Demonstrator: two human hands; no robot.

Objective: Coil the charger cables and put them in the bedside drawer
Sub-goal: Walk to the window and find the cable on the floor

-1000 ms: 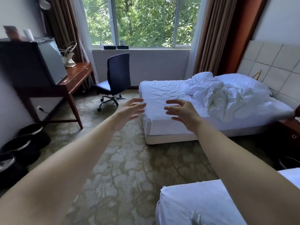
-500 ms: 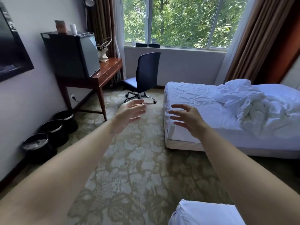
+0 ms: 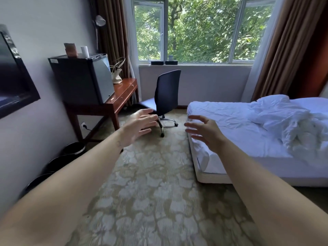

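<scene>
Both my arms stretch forward over the patterned carpet. My left hand (image 3: 140, 126) is held out with fingers spread and holds nothing. My right hand (image 3: 204, 132) faces it a short gap away, fingers also spread and empty, just in front of the bed's corner. No charger cable and no bedside drawer show in the head view. A dark plug (image 3: 85, 126) sits in a wall socket under the desk.
A bed (image 3: 239, 121) with rumpled white bedding fills the right side. A dark office chair (image 3: 166, 96) stands ahead by the window. A wooden desk (image 3: 122, 96) with a mini fridge (image 3: 83, 79) is at the left, and three black bins (image 3: 74, 149) line the left wall.
The view has swung left: the bed has slid right, the near bed and nightstand have left the frame, and the desk, fridge and wall television have come in. Both hands stay outstretched and empty.
</scene>
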